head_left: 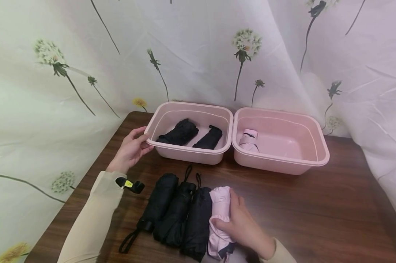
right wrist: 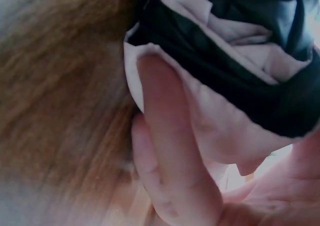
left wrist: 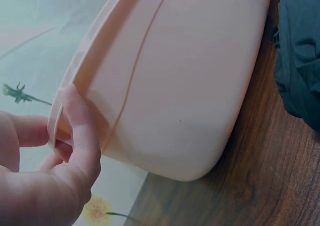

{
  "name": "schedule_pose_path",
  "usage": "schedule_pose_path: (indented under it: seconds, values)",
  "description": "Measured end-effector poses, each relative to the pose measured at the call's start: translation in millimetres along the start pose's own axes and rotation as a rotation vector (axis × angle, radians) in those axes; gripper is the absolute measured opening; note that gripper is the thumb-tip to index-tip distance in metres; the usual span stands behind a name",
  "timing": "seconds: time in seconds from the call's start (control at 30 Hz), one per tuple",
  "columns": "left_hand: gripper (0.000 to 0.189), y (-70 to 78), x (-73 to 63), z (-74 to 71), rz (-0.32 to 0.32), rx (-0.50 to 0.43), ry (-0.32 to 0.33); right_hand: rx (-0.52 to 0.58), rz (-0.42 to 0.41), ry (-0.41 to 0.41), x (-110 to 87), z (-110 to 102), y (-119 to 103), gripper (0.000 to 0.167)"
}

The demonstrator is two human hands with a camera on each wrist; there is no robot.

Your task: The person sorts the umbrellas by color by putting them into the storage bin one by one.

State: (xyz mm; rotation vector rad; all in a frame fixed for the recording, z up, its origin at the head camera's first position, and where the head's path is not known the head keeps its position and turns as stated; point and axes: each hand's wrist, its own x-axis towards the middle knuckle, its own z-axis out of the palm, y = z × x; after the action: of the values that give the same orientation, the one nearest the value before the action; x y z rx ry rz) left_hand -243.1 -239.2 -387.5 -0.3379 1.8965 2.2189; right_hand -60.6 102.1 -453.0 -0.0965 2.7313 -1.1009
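My left hand [head_left: 131, 148] pinches the rim of the left pink tub [head_left: 191, 156] at its near left corner; the left wrist view shows finger and thumb on either side of that rim [left wrist: 75, 68]. Two black folded umbrellas [head_left: 182, 132] lie inside this tub. On the table, my right hand [head_left: 244, 221] curls round a pink folded umbrella [head_left: 220, 204], thumb on top and fingers along its right side. In the right wrist view its pink cloth with dark lining [right wrist: 225, 116] lies against the fingers. Three black folded umbrellas [head_left: 161, 197] lie side by side left of it.
A second pink tub [head_left: 270, 164] stands right beside the first, with one pink folded umbrella [head_left: 249, 140] at its left end. The brown wooden table [head_left: 316, 212] extends to the right. A dandelion-print cloth [head_left: 198, 54] hangs behind the tubs.
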Motion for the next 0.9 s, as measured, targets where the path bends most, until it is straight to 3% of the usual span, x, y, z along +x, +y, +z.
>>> schedule_pose_path:
  seconds: [0.5,0.9]
  values:
    - [0.051,-1.6,0.8,-2.2,0.008,-0.011,-0.004,0.054,-0.011,-0.023,-0.5,-4,5,0.106]
    - [0.051,-0.7,1.3,0.4,0.008,-0.001,0.005,0.167,0.004,-0.016,3.8,-8,14,0.103]
